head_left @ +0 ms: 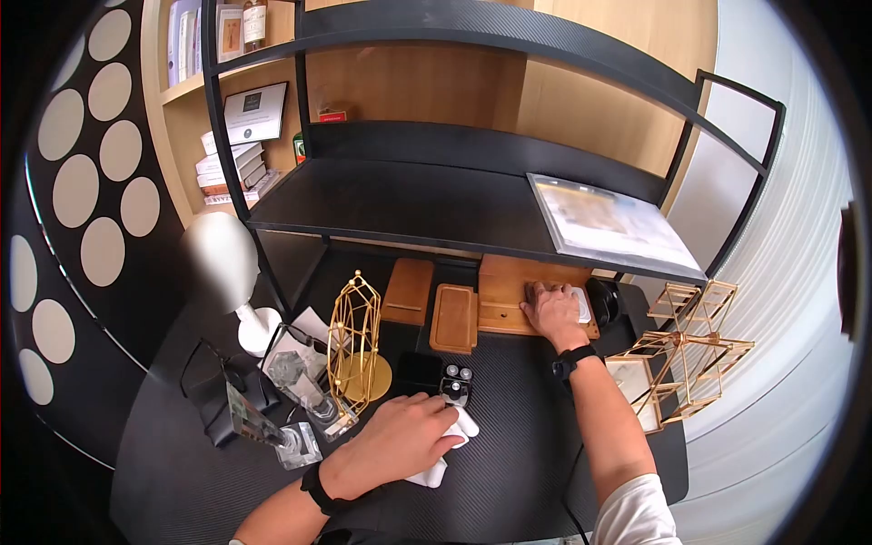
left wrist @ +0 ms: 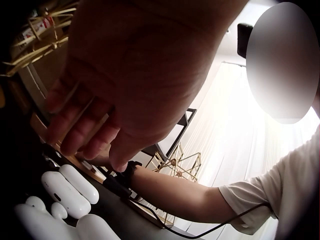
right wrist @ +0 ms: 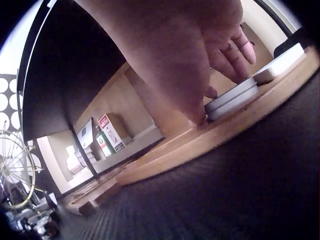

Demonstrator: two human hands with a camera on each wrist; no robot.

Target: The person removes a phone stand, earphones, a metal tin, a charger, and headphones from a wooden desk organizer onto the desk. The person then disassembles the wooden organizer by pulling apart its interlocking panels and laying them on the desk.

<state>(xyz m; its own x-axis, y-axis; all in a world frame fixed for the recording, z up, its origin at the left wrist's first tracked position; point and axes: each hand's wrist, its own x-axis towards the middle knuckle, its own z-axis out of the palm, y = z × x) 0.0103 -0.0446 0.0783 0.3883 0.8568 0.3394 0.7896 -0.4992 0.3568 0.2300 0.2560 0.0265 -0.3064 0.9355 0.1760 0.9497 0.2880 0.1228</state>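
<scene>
My left hand (head_left: 413, 436) lies on a crumpled white cloth (head_left: 447, 461) on the black desk, just in front of a small dark case (head_left: 456, 382) with two round pieces in it. From the left wrist its fingers (left wrist: 85, 135) hang loosely curved and hold nothing, above white rounded shapes (left wrist: 65, 192). My right hand (head_left: 550, 307) reaches back under the shelf and rests on a flat grey-white device (head_left: 581, 305) lying on a wooden tray (head_left: 504, 289). In the right wrist view its fingertips (right wrist: 235, 55) touch the device (right wrist: 232, 97) on the tray (right wrist: 210, 137).
Two smaller wooden trays (head_left: 454, 318) (head_left: 407, 291) and a dark flat slab (head_left: 416, 371) lie mid-desk. A gold wire cage (head_left: 354, 341), glass pieces (head_left: 300, 386) and a white lamp (head_left: 222, 263) stand left; gold wire frames (head_left: 695, 345) right. A black shelf (head_left: 409, 195) overhangs.
</scene>
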